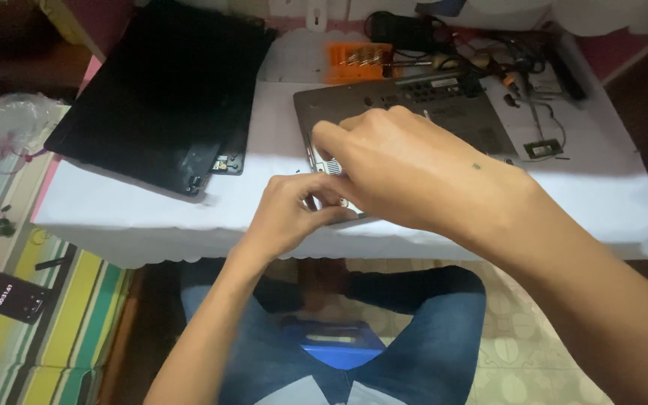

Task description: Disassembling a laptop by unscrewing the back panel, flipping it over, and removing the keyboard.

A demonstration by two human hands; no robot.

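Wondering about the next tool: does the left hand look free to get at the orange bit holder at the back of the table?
Probably not directly: the right hand and grey laptop base lie between the left hand and the orange bit holder.
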